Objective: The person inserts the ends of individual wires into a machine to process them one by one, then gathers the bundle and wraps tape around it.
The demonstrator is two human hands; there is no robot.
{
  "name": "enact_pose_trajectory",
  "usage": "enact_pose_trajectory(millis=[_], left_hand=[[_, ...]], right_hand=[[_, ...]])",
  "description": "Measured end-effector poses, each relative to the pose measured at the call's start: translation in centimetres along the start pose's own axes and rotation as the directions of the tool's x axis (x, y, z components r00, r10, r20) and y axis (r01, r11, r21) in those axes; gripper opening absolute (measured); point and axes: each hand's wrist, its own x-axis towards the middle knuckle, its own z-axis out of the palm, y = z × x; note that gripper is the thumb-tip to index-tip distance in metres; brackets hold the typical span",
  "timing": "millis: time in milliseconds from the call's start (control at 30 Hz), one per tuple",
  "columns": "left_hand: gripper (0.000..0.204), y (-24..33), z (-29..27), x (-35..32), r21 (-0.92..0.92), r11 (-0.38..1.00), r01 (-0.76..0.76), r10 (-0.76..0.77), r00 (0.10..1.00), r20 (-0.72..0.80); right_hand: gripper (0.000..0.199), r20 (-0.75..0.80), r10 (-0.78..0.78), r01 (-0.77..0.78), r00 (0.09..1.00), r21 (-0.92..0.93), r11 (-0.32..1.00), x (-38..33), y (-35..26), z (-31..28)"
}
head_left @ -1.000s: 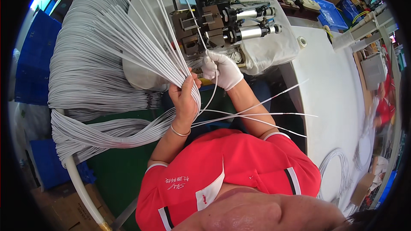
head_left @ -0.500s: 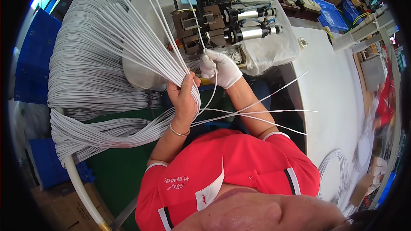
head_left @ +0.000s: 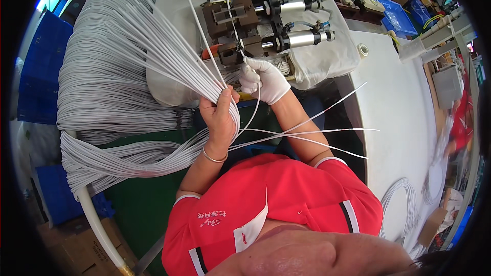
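Observation:
My bare left hand [head_left: 221, 115] is closed around a fanned bundle of thin white-grey cables [head_left: 176, 59], whose ends point up and to the left. One cable stands a little apart on the bundle's right side. In a white glove, my right hand [head_left: 263, 81] pinches a single cable [head_left: 257, 97] just below the front clamp block of a bench machine [head_left: 232, 33]. That cable runs up through both brown metal blocks, and its lower part curves back toward my left hand. Two silver air cylinders [head_left: 302, 38] sit to the right of the blocks.
A big heap of grey cables [head_left: 102, 61] hangs at the left over a white pipe frame [head_left: 97, 230]. Several cable ends [head_left: 327, 132] cross over my right forearm. On the white table [head_left: 394, 107] at right lie a tape roll [head_left: 362, 49] and a cable coil [head_left: 401, 204].
The machine's two clamp blocks have moved apart, leaving a gap with the cable showing between them. Cable tips in the bundle have shifted slightly. Both my hands stay nearly where they were.

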Motion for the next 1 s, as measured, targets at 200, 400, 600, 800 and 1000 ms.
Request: enact_pose_trajectory(millis=[200,400,600,800,1000], left_hand=[[0.010,-0.1,-0.2,-0.2,-0.021,1.000,0.011,-0.011,1.000,-0.021],[0.015,-0.4,0.0,-0.7,-0.022,0.999,0.041,-0.040,0.999,0.015],[0.016,-0.6,-0.3,-1.0,0.049,0.997,0.065,-0.065,0.998,-0.006],[0.013,0.0,0.2,-0.7,0.031,0.998,0.060,-0.059,0.998,-0.007],[0.014,0.5,0.5,-1.1,-0.009,0.999,0.050,-0.050,0.998,-0.029]], right_hand=[[0.032,-0.322,-0.253,0.150,0.912,-0.312,0.938,-1.5,0.3,3.2],[0.029,-0.160,-0.356,0.127,0.921,-0.739,0.661,-2.0,1.0,4.4],[0.028,-0.399,-0.515,0.119,0.758,-0.693,0.711,-0.6,2.8,3.0],[0.033,-0.321,-0.259,0.060,0.911,-0.518,0.853,-0.2,0.8,3.2],[0.035,-0.169,-0.220,0.157,0.961,-0.326,0.932,-1.7,0.2,2.0]])
